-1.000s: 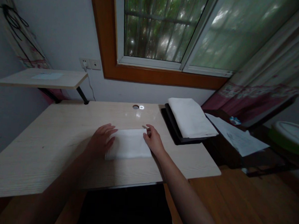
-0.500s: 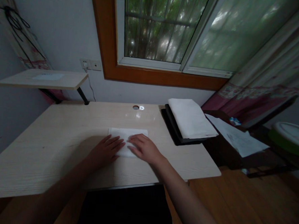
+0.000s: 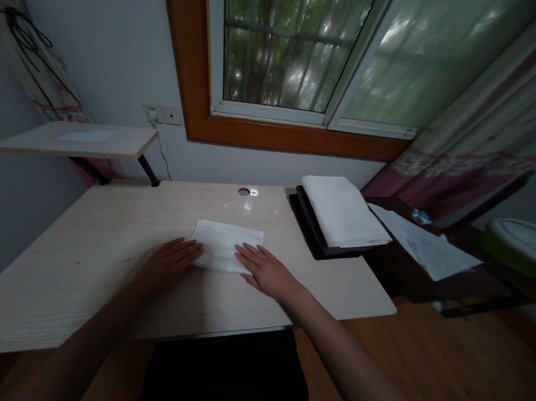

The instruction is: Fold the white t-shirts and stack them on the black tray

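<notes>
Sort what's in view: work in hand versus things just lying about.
In hand:
folded white sheet, touched by left hand and right hand
desk beneath it

Seemingly lying about:
white stack on black base (possibly related, but untouched)
paper on shelf
loose paper at right

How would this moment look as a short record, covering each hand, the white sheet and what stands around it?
Left hand: fingers extended, tips over the left edge of the white sheet
Right hand: fingers extended over the sheet's right part
Sheet support: wooden desk
Sheet material: cloth or paper, cannot tell
Right of sheet: larger white piece on a black base
Back left: raised shelf
Behind desk: window
</notes>
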`<control>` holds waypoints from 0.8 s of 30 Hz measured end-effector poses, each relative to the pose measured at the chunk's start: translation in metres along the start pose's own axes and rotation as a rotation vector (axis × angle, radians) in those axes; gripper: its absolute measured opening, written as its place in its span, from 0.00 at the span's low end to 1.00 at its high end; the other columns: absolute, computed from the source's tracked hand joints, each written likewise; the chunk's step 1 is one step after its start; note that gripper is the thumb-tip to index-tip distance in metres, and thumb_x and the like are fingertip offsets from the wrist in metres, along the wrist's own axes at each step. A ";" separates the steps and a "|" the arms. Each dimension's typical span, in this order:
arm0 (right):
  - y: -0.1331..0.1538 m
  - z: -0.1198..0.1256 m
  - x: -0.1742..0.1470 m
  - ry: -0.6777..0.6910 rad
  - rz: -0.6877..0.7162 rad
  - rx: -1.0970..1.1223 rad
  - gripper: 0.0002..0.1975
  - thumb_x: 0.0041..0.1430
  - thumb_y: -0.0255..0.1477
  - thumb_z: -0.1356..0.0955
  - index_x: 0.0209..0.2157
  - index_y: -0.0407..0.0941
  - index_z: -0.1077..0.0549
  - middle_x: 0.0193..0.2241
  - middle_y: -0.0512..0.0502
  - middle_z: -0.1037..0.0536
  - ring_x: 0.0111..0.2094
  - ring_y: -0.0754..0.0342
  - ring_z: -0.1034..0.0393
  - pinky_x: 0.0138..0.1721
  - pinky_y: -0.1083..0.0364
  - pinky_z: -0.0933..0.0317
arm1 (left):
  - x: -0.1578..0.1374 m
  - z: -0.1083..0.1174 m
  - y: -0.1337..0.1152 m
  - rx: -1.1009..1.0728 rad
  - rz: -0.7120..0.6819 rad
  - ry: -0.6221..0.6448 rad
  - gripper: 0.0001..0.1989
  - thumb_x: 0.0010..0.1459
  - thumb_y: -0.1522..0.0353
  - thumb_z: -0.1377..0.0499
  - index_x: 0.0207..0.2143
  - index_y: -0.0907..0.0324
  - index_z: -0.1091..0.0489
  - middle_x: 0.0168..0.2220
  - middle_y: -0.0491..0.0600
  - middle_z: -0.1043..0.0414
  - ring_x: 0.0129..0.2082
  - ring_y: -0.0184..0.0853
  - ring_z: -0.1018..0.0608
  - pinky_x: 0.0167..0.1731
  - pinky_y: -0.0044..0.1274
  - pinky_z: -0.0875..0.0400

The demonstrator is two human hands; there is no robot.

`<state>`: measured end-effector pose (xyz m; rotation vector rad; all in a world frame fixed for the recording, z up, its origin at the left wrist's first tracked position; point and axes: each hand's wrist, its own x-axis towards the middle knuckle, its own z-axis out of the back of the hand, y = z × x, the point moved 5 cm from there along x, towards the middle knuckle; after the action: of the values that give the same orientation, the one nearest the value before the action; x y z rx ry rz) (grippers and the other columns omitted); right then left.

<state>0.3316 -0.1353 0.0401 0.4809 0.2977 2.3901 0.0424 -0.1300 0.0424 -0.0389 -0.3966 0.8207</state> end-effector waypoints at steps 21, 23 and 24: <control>0.013 -0.012 0.059 -0.232 -0.297 0.110 0.25 0.70 0.32 0.38 0.66 0.41 0.35 0.68 0.35 0.38 0.68 0.43 0.43 0.69 0.42 0.46 | 0.074 -0.024 -0.022 0.048 0.179 -0.070 0.24 0.64 0.70 0.49 0.61 0.62 0.30 0.62 0.59 0.31 0.65 0.49 0.31 0.66 0.46 0.41; 0.010 -0.023 0.070 -0.235 -0.334 0.061 0.25 0.71 0.33 0.38 0.66 0.40 0.35 0.68 0.33 0.39 0.70 0.42 0.46 0.70 0.40 0.50 | 0.084 -0.035 -0.021 0.074 0.224 -0.093 0.24 0.66 0.69 0.50 0.62 0.63 0.31 0.64 0.61 0.33 0.66 0.50 0.33 0.66 0.48 0.44; 0.008 -0.028 0.073 -0.232 -0.346 0.038 0.25 0.71 0.34 0.39 0.66 0.39 0.35 0.68 0.33 0.39 0.71 0.41 0.48 0.70 0.39 0.51 | 0.086 -0.039 -0.018 0.084 0.241 -0.101 0.24 0.67 0.68 0.50 0.63 0.63 0.32 0.64 0.62 0.34 0.66 0.50 0.34 0.66 0.48 0.44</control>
<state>0.2640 -0.0958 0.0368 0.6602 0.2951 1.9756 0.1222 -0.0757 0.0383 0.0335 -0.4579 1.0797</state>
